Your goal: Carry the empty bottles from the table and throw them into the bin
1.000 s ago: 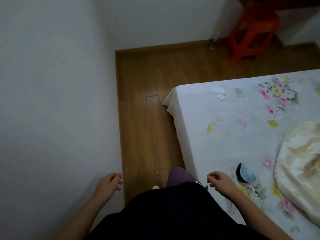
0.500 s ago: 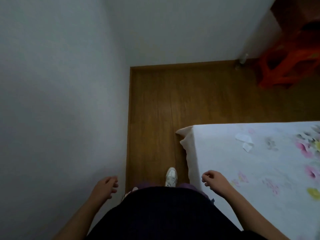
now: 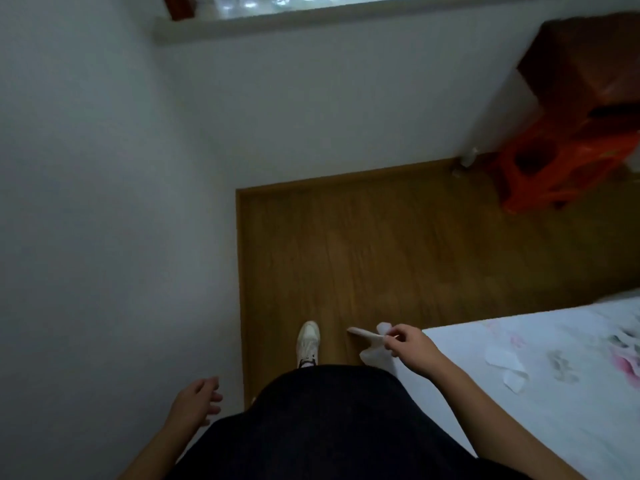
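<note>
No bin shows in the head view. My left hand [image 3: 195,403] hangs low beside the white wall, fingers loosely apart, holding nothing. My right hand [image 3: 410,344] is curled shut, with nothing in it that I can see, just in front of the bed's near corner [image 3: 369,351]. A small pale bottle-like object [image 3: 467,159] stands on the floor at the far wall, next to a red plastic stool [image 3: 554,161]. Dark brown wooden furniture [image 3: 588,64] rises above the stool at the top right.
A narrow strip of wooden floor [image 3: 346,254] runs between the left wall [image 3: 104,202] and the floral-sheeted bed [image 3: 554,410]. Paper scraps [image 3: 502,362] lie on the sheet. My white shoe [image 3: 307,342] steps ahead. A window sill [image 3: 311,15] crosses the top.
I have walked forward along the bed: its corner has slid back to my right hand, the far wall and red stool are nearer, and the window sill has come into view.
</note>
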